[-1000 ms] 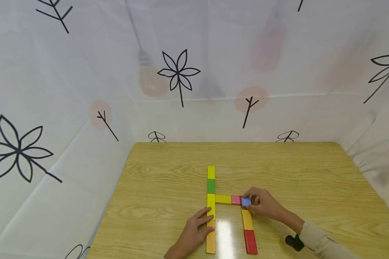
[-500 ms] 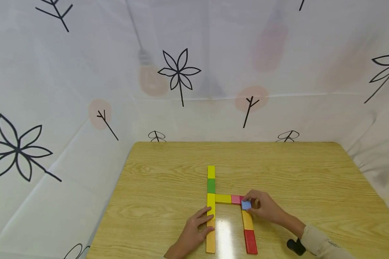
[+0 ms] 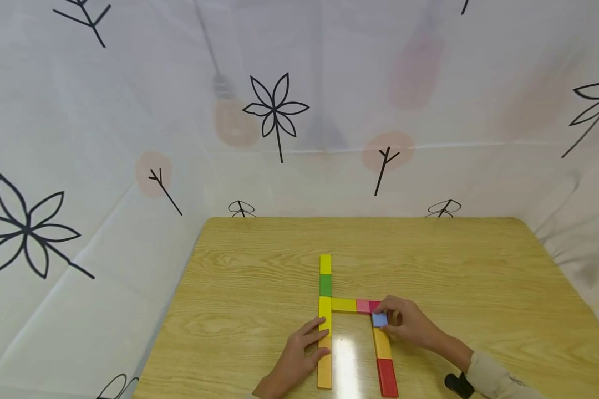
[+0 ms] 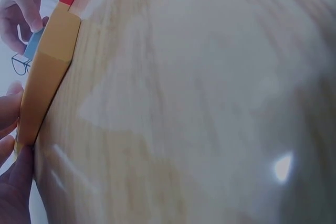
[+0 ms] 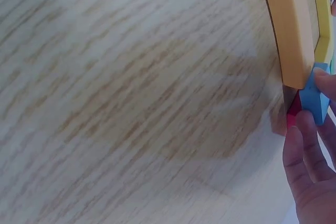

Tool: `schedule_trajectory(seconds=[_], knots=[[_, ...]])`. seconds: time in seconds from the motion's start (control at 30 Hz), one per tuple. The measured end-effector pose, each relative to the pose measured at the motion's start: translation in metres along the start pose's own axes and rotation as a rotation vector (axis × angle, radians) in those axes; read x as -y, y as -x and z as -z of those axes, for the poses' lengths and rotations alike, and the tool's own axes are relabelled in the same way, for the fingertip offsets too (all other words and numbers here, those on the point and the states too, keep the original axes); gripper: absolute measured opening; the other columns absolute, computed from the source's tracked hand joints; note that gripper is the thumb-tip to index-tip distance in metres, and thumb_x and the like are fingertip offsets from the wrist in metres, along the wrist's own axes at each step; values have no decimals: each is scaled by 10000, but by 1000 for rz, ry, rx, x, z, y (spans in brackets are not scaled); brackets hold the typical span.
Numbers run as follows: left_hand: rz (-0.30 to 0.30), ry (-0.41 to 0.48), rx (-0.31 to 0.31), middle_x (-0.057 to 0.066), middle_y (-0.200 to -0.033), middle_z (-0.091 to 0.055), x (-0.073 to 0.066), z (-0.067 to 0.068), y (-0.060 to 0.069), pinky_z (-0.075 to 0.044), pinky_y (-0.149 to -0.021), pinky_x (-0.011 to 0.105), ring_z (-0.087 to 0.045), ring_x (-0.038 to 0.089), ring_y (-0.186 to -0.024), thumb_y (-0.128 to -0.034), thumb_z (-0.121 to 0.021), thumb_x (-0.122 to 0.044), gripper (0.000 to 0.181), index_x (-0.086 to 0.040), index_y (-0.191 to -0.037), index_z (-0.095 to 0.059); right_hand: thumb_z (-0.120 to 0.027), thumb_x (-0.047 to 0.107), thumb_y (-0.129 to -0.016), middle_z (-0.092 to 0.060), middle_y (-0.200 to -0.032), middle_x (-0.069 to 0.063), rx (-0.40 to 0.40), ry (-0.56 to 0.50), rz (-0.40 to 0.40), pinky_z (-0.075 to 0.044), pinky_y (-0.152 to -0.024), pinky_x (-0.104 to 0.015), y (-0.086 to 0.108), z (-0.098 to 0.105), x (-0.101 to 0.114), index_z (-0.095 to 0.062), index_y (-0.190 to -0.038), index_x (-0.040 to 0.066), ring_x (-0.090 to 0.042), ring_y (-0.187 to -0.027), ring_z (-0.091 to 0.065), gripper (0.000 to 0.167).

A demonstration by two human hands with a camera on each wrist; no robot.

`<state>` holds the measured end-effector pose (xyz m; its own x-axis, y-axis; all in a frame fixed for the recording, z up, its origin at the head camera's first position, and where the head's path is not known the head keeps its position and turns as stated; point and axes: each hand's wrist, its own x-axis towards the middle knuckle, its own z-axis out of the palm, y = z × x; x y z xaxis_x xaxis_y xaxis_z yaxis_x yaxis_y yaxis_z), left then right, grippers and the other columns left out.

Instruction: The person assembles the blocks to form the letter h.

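In the head view, my right hand pinches a small blue block between thumb and fingers. It sits at the corner below a magenta block and at the far end of an orange block. A red block follows nearer me. My left hand rests its fingertips on the left column, on a long yellow block and an orange block. In the right wrist view, the blue block shows between the right thumb and fingers.
Farther up the left column lie a green block and a short yellow block. A yellow block and a pink block form the crossbar. The wooden table meets a patterned white cloth. Beside the right sleeve is a black object.
My right hand has drawn the blue block toward me, against the orange block. The orange and red blocks have slid slightly nearer me, uncovering more of the magenta block. My left hand has stayed put.
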<state>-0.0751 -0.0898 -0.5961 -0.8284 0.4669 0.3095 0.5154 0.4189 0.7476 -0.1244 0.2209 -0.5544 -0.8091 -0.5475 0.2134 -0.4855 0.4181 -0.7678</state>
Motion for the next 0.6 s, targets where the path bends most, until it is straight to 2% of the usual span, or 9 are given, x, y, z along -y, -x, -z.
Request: schedule_trajectory(seconds=[0.33, 0.43, 0.6], knots=[[29, 15, 13, 78, -1411, -459, -3, 2, 0, -407, -1013, 384, -414, 318, -1300, -904, -641, -249, 392, -23, -1224, -627, -765, 54, -786, -603, -880, 27, -38, 11, 7, -482, -547, -242, 7, -9, -6, -677, -945, 129, -141, -704, -542, 197], [33, 15, 16, 72, -1414, -456, -2, 2, 0, -407, -1013, 385, -411, 312, -1303, -905, -639, -256, 396, -28, -1228, -625, -777, 64, -774, -591, -872, 15, -58, 10, 30, -474, -527, -233, 9, -10, -5, -680, -927, 116, -144, -690, -536, 188], [47, 20, 23, 55, -1420, -449, -1, 1, 0, -403, -1018, 379, -402, 298, -1312, -906, -637, -265, 399, -40, -1235, -624, -824, 169, -739, -537, -931, -16, -73, 31, 82, -441, -505, -206, 21, -13, 2, -673, -985, 88, -123, -701, -498, 300]])
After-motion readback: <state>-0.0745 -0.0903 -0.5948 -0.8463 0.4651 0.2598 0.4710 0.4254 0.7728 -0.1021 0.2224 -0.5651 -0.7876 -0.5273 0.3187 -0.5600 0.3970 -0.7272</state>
